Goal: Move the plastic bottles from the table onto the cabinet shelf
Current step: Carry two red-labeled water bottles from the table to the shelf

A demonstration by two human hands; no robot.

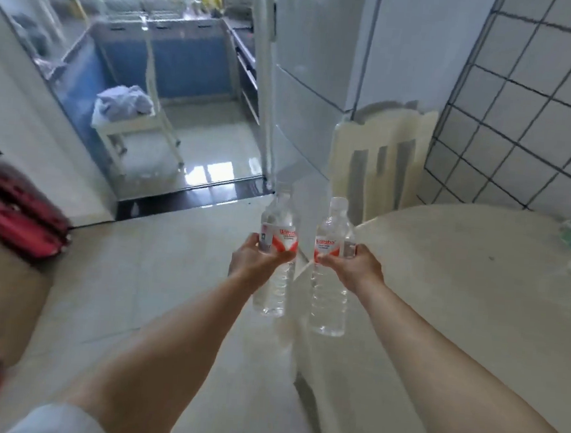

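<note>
Head view: left hand (257,258) and right hand (352,266) each gripped one water bottle (276,246), carried upright beside the table (460,281).

Two clear plastic bottles, left bottle (276,249), right bottle (332,264), two hands, left hand (256,260), right hand (353,267), one round table (460,281), one red bag (17,215), one white trolley (137,126).

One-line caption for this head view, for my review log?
Left hand and right hand each carry an upright clear plastic bottle with red-white label beside the round pale table.
</note>
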